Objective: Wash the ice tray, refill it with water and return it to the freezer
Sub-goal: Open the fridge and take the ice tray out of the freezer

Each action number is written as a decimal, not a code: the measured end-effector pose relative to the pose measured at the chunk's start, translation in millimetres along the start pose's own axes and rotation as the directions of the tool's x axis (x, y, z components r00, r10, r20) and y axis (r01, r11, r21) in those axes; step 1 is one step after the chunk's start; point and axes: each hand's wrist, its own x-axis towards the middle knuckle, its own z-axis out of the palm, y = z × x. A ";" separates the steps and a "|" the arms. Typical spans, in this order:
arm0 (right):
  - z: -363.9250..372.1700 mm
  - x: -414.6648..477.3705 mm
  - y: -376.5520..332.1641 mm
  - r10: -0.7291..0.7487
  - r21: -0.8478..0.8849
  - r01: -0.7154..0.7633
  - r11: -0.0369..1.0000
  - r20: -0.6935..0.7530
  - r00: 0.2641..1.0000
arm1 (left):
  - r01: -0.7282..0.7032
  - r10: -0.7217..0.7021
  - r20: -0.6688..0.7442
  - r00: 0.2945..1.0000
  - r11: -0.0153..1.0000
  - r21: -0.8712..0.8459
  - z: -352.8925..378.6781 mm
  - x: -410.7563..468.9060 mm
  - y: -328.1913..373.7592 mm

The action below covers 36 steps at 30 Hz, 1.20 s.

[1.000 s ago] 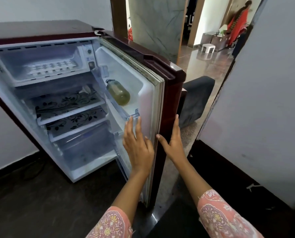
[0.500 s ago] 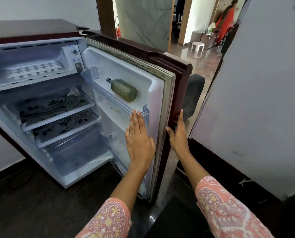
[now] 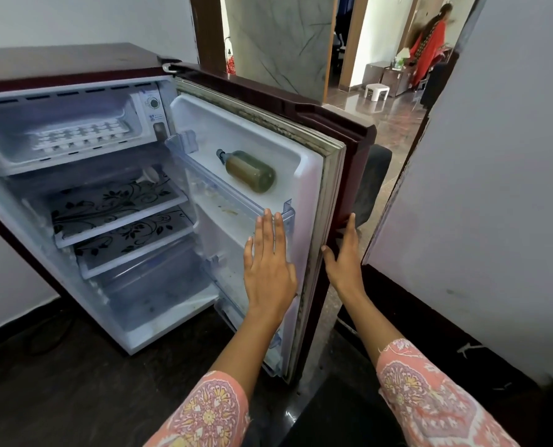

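A small maroon fridge (image 3: 59, 64) stands open on the dark floor. The white ice tray (image 3: 78, 135) lies inside the freezer compartment (image 3: 7, 156) at the top left. The fridge door (image 3: 339, 162) is swung out to the right. My left hand (image 3: 268, 269) lies flat, fingers together, against the door's white inner lining just below the door shelf. My right hand (image 3: 344, 256) rests flat on the door's maroon outer edge. Neither hand holds anything.
A brownish bottle (image 3: 249, 169) lies on its side in the clear door shelf (image 3: 236, 198). Two flower-patterned shelves (image 3: 114, 201) and a bottom drawer fill the fridge. A white wall (image 3: 494, 188) stands close on the right. Through the doorway a person in red (image 3: 429, 43) stands by a white stool.
The view has shifted, and the fridge door shows more of its inner side now. Both hands have stayed flat on the door, one on each side of its edge.
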 end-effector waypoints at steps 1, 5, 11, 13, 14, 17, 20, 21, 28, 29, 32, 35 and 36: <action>3.4 -2.5 -1.0 0.001 -0.014 -0.002 1.000 -0.016 1.000 | -0.012 0.012 0.006 1.000 1.000 0.016 -0.3 -1.0 -2.4; 21.0 -24.5 -11.4 -0.116 -0.186 0.067 0.980 -0.269 0.956 | -0.003 0.003 0.004 1.000 0.999 0.037 -3.2 -7.2 -14.1; 64.9 -77.0 -3.6 -0.363 -0.380 0.317 0.869 -0.053 0.930 | 0.051 -0.060 0.077 0.995 0.992 0.113 -2.5 -25.9 -62.6; 80.3 -83.5 -2.6 -0.332 -0.425 0.339 0.839 0.092 0.939 | 0.078 -0.095 0.099 0.991 0.985 0.155 -6.8 -32.1 -83.1; 88.8 -84.1 -3.7 -0.308 -0.458 0.344 0.820 0.153 0.939 | 0.092 -0.112 0.104 0.988 0.980 0.175 -8.9 -34.3 -94.1; 115.4 -78.5 -10.7 -0.276 -0.514 0.376 0.772 0.262 0.925 | 0.143 -0.168 0.114 0.979 0.969 0.202 -13.2 -38.2 -129.6; 145.3 -71.4 -24.0 -0.284 -0.509 0.417 0.753 0.320 0.904 | 0.190 -0.213 0.104 0.971 0.961 0.199 -20.1 -38.8 -162.6; 156.2 -68.9 -28.7 -0.294 -0.501 0.437 0.747 0.340 0.893 | 0.202 -0.223 0.097 0.970 0.960 0.195 -23.0 -38.1 -172.5; 243.0 -54.8 -61.9 -0.327 -0.434 0.535 0.725 0.466 0.822 | 0.286 -0.302 0.059 0.952 0.938 0.196 -41.3 -26.2 -251.2; 254.2 -53.8 -67.6 -0.336 -0.427 0.548 0.719 0.476 0.813 | 0.292 -0.309 0.057 0.949 0.935 0.200 -43.6 -23.9 -262.7; 284.1 -51.6 -82.5 -0.352 -0.423 0.574 0.701 0.494 0.795 | 0.302 -0.324 0.065 0.944 0.926 0.225 -51.8 -18.1 -292.5; 307.6 -48.9 -96.6 -0.352 -0.440 0.580 0.685 0.497 0.793 | 0.300 -0.327 0.084 0.941 0.924 0.236 -59.3 -14.1 -317.0; 314.9 -47.6 -101.3 -0.350 -0.443 0.578 0.685 0.496 0.795 | 0.296 -0.323 0.084 0.943 0.925 0.238 -61.5 -11.6 -324.1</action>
